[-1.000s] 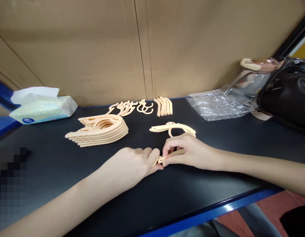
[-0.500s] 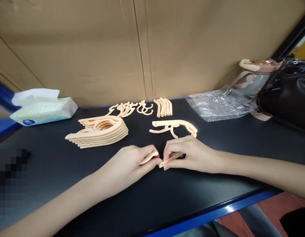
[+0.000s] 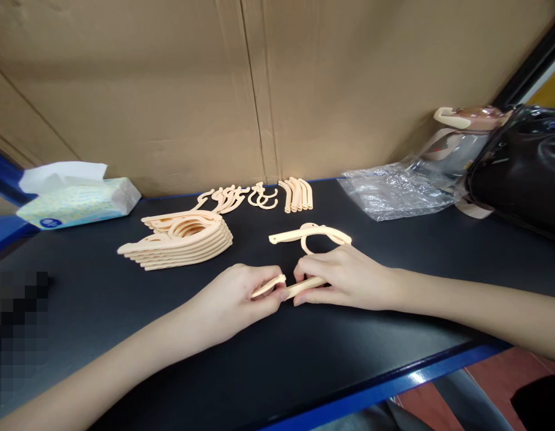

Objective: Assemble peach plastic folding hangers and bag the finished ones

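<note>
Cream plastic parts of folding clothes hangers are in and around my hands. My left hand (image 3: pixel 243 296) is closed around a slim curved hanger piece (image 3: pixel 267 287), with its fingertips touching the near end of another part. My right hand (image 3: pixel 349 278) grips a folding hanger; one arm of it (image 3: pixel 306 287) points toward my left fingers. Above the right knuckles, another hanger arm (image 3: pixel 299 235) sticks out, with a curved hook part (image 3: pixel 305 244) under it. Fingers hide where these pieces join.
Stacked folded hangers (image 3: pixel 182 245) lie left of centre. Behind them are loose hooks (image 3: pixel 232 197) and several curved arms (image 3: pixel 297 194). A tissue pack (image 3: pixel 79 200) stands at left. Clear plastic wrapping (image 3: pixel 394 191), a bottle (image 3: pixel 466 137) and a black bag (image 3: pixel 519 173) are at right.
The hanger in my right hand has turned: its upper arm has dropped and shifted left, and its lower arm now reaches closer to my left fingers. Both hands have moved slightly left.
</note>
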`<state>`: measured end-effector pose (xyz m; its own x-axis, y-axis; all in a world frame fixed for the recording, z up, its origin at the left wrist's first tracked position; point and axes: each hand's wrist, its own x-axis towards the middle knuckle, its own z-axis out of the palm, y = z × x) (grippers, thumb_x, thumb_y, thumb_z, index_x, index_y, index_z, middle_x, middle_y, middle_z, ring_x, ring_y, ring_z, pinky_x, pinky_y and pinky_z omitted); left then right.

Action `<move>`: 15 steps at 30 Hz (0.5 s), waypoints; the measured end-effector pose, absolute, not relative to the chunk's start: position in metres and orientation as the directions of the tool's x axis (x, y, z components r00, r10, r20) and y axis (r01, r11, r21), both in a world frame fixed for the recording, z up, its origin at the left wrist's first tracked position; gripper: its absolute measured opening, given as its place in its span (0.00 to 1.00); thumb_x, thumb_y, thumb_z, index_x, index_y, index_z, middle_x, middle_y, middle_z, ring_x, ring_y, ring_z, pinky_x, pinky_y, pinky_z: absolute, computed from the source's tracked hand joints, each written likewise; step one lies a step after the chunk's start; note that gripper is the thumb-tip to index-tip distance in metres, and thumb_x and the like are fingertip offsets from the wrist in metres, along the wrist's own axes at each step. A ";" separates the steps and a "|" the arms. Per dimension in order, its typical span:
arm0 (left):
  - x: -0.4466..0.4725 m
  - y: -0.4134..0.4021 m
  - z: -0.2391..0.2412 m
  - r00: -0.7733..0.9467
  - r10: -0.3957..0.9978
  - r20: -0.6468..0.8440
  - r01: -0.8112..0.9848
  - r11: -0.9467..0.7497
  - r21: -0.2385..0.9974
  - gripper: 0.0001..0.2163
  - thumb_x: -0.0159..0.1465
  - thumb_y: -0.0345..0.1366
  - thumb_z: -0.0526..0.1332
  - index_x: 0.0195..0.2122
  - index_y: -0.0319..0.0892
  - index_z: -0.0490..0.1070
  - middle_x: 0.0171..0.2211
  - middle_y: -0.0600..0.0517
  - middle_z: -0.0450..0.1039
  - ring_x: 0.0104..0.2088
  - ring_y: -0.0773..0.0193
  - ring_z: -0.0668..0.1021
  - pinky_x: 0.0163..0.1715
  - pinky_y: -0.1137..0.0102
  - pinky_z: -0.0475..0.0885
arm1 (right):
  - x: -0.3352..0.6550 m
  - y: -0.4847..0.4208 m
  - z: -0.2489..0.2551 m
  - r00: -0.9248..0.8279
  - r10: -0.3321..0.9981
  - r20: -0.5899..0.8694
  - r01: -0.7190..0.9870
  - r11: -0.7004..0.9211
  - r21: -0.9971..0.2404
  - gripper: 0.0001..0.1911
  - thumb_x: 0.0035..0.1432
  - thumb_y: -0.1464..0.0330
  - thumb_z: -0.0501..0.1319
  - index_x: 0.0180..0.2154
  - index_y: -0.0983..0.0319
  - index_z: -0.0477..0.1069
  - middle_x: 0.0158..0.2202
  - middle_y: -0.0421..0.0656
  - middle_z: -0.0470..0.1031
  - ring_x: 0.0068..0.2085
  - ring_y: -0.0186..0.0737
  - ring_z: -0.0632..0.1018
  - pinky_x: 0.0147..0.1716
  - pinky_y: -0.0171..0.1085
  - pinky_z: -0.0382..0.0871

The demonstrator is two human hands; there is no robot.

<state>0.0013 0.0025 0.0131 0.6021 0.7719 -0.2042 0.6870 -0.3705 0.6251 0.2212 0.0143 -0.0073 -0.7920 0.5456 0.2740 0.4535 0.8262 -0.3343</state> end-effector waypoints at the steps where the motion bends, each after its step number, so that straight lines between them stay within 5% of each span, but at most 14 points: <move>1: 0.000 0.004 0.014 0.603 0.770 -0.209 0.680 -0.358 0.640 0.13 0.64 0.42 0.52 0.26 0.40 0.66 0.19 0.59 0.55 0.20 0.71 0.57 0.19 0.75 0.52 | 0.221 0.015 -0.007 -0.795 0.548 0.260 0.473 0.829 -0.298 0.13 0.63 0.58 0.57 0.35 0.62 0.68 0.28 0.38 0.73 0.25 0.31 0.70 0.23 0.31 0.55; 8: -0.008 0.008 0.013 0.606 0.774 -0.185 0.671 -0.371 0.642 0.16 0.67 0.46 0.49 0.28 0.41 0.64 0.22 0.58 0.57 0.23 0.70 0.60 0.21 0.75 0.55 | 0.222 0.016 -0.006 -0.822 0.540 0.182 0.519 0.841 -0.153 0.17 0.69 0.60 0.48 0.36 0.62 0.69 0.24 0.38 0.71 0.24 0.35 0.71 0.24 0.33 0.55; 15: -0.011 0.009 0.011 0.591 0.799 -0.115 0.735 -0.474 0.485 0.22 0.65 0.54 0.52 0.22 0.42 0.54 0.19 0.60 0.52 0.20 0.71 0.59 0.20 0.74 0.51 | 0.225 0.020 -0.010 -0.829 0.537 0.156 0.508 0.840 -0.192 0.15 0.70 0.63 0.46 0.44 0.64 0.68 0.37 0.44 0.76 0.32 0.38 0.77 0.28 0.34 0.63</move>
